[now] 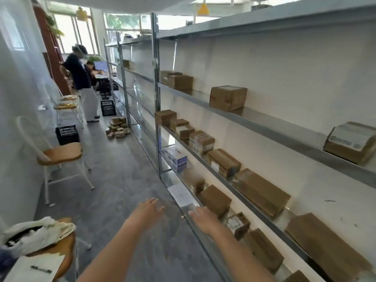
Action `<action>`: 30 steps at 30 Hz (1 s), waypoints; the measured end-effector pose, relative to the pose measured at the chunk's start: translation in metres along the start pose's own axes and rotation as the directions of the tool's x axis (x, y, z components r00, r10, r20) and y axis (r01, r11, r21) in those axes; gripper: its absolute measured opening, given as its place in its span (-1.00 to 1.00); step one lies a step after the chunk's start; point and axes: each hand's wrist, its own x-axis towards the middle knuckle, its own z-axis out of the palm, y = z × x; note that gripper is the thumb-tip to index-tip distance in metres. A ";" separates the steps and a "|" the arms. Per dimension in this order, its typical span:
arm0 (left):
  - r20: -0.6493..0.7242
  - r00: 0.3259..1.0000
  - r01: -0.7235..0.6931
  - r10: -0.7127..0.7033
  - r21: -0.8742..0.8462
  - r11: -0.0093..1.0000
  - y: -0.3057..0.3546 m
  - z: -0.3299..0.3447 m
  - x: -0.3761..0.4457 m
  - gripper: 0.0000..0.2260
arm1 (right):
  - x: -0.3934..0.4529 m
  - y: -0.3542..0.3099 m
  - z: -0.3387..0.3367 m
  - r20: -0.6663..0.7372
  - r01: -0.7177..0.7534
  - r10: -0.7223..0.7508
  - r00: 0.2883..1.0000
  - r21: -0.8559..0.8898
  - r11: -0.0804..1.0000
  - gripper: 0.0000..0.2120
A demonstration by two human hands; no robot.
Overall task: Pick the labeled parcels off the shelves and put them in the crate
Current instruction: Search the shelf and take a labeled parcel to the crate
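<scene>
Two bare hands reach forward with nothing in them. The left hand (149, 208) hovers over the grey floor (122, 180), fingers spread and flat. The right hand (203, 218) has its fingers apart too, over the front edge of a low shelf (195, 226); whether it touches the metal lip I cannot tell, since the hand is blurred.

Just beyond the right hand, a brown parcel (216, 199) sits on that low shelf, and beside the wrist a smaller labeled parcel (237, 223) shows a white sticker whose print is too soft to read. More cartons line the shelf above, among them a long box (262, 192). The row runs out of view at the lower right corner, so its last boxes are cut off.

A black crate (67, 134) stands on the floor well ahead, past a white chair (59, 155), and a second crate (108, 107) sits further down beside a standing person (83, 86). The aisle between chairs and shelving lies open, with a heap of small boxes (118, 127) at its far side.
</scene>
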 end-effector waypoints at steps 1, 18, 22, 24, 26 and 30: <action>-0.010 1.000 0.018 -0.018 0.000 1.000 -0.004 -0.007 0.011 -0.49 | 0.016 -0.007 -0.006 -0.006 0.023 -0.023 1.000 -0.002 1.000 -0.46; -0.049 0.983 0.175 -0.175 0.012 0.984 -0.054 -0.102 0.214 -0.52 | 0.280 -0.094 -0.075 0.006 0.163 -0.163 0.987 0.027 0.986 -0.43; -0.075 0.982 0.175 -0.175 0.002 0.985 -0.083 -0.135 0.266 -0.50 | 0.342 -0.139 -0.083 0.021 0.190 -0.192 0.981 0.072 0.979 -0.38; -0.077 0.982 0.173 -0.175 -0.025 0.985 -0.098 -0.154 0.292 -0.49 | 0.369 -0.162 -0.091 0.005 0.197 -0.197 0.980 0.054 0.979 -0.39; -0.076 0.984 0.160 -0.163 -0.036 0.986 -0.111 -0.177 0.316 -0.49 | 0.395 -0.183 -0.102 -0.021 0.211 -0.210 0.977 0.054 0.976 -0.43; -0.096 0.987 0.133 -0.133 0.001 0.991 -0.137 -0.231 0.370 -0.50 | 0.450 -0.225 -0.131 -0.079 0.234 -0.230 0.970 0.047 0.971 -0.42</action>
